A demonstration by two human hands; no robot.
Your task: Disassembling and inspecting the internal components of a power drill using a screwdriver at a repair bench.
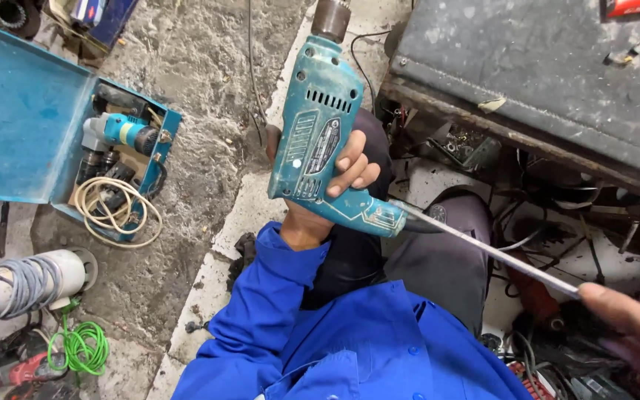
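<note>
Clearly seen from the head camera: teal electric drill gripped in left hand, chuck pointing away, body raised over the lap so the handle end faces the other hand. Fingers wrapped tight around the drill's grip, thumb hidden behind the housing. Long screwdriver held in right hand at the lower right edge, shaft slanting up-left, tip touching the butt of the drill handle, probably at a screw or a seam there, though too small to tell. Right fingers closed on the screwdriver's handle end, mostly cut off by the frame.

Blue work jacket sleeve and dark trousers below the drill. Open blue metal tool case on the concrete floor well to the left, holding a second small teal power tool and a coiled pale cord. Green coiled wire at lower left. Grimy dark metal surface at upper right, cluttered with cables and parts beneath.
</note>
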